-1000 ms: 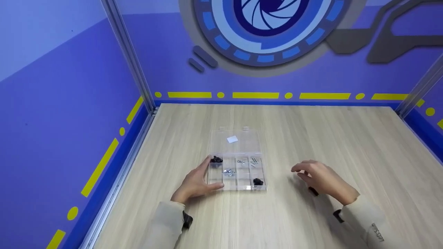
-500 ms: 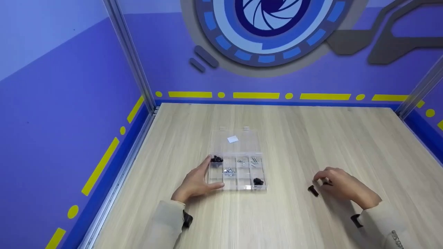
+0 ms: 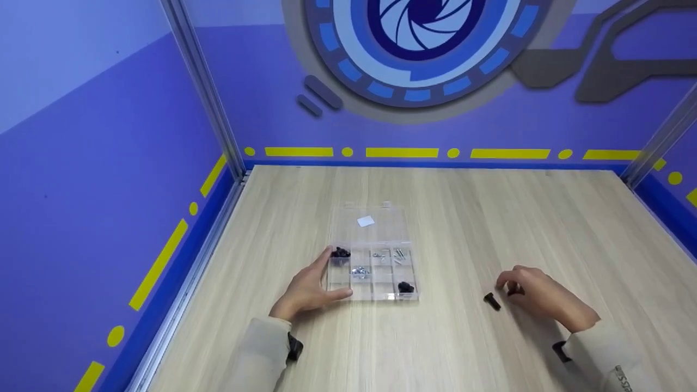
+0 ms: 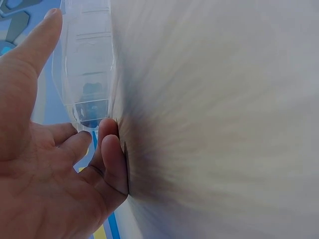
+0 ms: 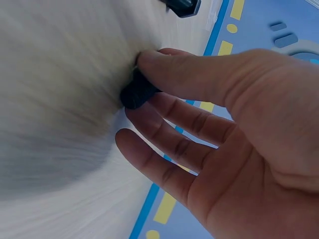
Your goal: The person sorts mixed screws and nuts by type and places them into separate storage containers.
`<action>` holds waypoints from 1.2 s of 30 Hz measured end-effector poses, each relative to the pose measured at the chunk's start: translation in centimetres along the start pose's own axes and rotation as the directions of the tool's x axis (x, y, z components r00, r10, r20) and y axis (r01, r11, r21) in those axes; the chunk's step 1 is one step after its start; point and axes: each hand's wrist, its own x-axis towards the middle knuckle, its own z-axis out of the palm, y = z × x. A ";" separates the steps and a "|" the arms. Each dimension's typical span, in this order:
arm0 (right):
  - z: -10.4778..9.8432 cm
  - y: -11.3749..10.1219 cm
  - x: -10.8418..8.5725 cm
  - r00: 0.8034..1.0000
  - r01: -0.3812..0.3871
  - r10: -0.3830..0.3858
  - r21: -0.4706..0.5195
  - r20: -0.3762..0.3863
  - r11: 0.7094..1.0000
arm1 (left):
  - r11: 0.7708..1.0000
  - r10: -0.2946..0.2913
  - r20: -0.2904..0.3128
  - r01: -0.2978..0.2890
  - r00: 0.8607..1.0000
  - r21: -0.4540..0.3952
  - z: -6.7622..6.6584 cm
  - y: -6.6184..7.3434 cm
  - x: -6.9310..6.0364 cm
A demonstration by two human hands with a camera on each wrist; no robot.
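A clear plastic compartment box lies on the table with its lid folded back. My left hand grips its near left corner, the thumb at the front edge and the fingers along the left side. In the left wrist view, fingers of the left hand curl beside the box, resting on the table. To the right, my right hand pinches a black bolt between thumb and fingers, close to the tabletop; fingers partly cover it. A second black bolt lies just left of that hand.
Box compartments hold black pieces at back left, small shiny metal parts, silver screws and black pieces at front right. A white label shows at the lid. Blue walls bound the wooden table.
My right hand has moved right and slightly toward me, past one black bolt, and now pinches another. The left hand and box have stayed put.
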 end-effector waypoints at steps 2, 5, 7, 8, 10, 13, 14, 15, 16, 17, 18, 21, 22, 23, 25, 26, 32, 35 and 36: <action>0.1 0.0 0.0 1.000 0.003 -0.003 -0.003 -0.010 1.000 | 1.000 -0.002 -0.002 0.002 1.000 -0.003 0.0 0.0 0.0; 0.2 0.1 0.0 1.000 0.004 -0.004 -0.004 -0.017 1.000 | 1.000 -0.005 -0.004 0.005 1.000 -0.002 0.1 -0.1 0.0; 0.3 0.1 0.0 1.000 0.004 -0.004 0.001 -0.018 1.000 | 1.000 -0.007 -0.004 0.007 1.000 0.001 0.0 0.0 0.0; 0.3 0.1 0.0 1.000 0.003 -0.003 0.002 -0.018 1.000 | 1.000 -0.010 -0.002 0.010 1.000 0.002 0.0 0.0 -0.1; 0.3 0.1 0.0 1.000 0.002 -0.002 0.003 -0.019 1.000 | 1.000 -0.011 0.001 0.011 1.000 0.008 0.0 0.0 -0.1; 0.3 0.1 0.0 1.000 -0.001 0.001 0.006 -0.017 1.000 | 1.000 -0.017 0.002 0.017 1.000 0.007 -0.1 0.1 -0.2; 0.3 0.1 0.0 1.000 -0.004 0.004 0.007 -0.016 1.000 | 1.000 -0.019 0.002 0.019 1.000 0.007 -0.1 0.1 -0.2; 0.2 0.1 0.0 1.000 -0.008 0.008 0.008 -0.015 1.000 | 1.000 -0.020 0.002 0.020 1.000 0.007 -0.1 0.1 -0.1; 0.2 0.1 0.0 1.000 -0.012 0.012 0.009 -0.013 1.000 | 1.000 -0.024 0.002 0.024 1.000 0.006 -0.1 0.1 -0.1; 0.2 0.1 0.0 1.000 -0.016 0.016 0.008 -0.013 1.000 | 1.000 -0.021 0.001 0.021 1.000 0.005 0.0 0.1 -0.1; 0.2 0.0 0.0 1.000 -0.019 0.019 0.007 -0.012 1.000 | 1.000 -0.023 0.001 0.023 1.000 0.004 0.0 0.1 -0.1; 0.2 0.1 0.1 1.000 -0.025 0.025 0.002 -0.012 1.000 | 1.000 -0.014 -0.001 0.014 1.000 0.007 0.0 0.1 0.0; 0.2 0.1 0.1 1.000 -0.024 0.024 0.001 -0.013 1.000 | 1.000 -0.013 -0.003 0.013 1.000 0.007 0.0 0.1 0.0; 0.3 0.1 0.1 1.000 -0.022 0.022 -0.001 -0.014 1.000 | 1.000 -0.012 -0.005 0.012 1.000 0.006 0.0 0.1 0.0; 0.3 0.2 0.1 1.000 -0.019 0.019 -0.002 -0.018 1.000 | 1.000 -0.012 -0.009 0.012 1.000 0.006 0.1 0.1 0.0; 0.4 0.2 0.1 1.000 -0.018 0.018 -0.003 -0.020 1.000 | 1.000 -0.011 -0.010 0.011 1.000 0.006 0.1 0.1 0.0; 0.4 0.3 0.0 1.000 -0.015 0.015 -0.003 -0.024 1.000 | 1.000 -0.012 -0.015 0.012 1.000 0.001 0.1 0.1 0.0; 0.5 0.2 0.0 0.999 -0.015 0.015 0.002 -0.030 1.000 | 1.000 -0.006 -0.012 0.006 1.000 0.001 0.0 0.0 -0.1; 0.5 0.2 0.0 0.999 -0.012 0.012 0.004 -0.032 1.000 | 1.000 -0.005 -0.009 0.005 1.000 0.004 0.0 0.0 -0.1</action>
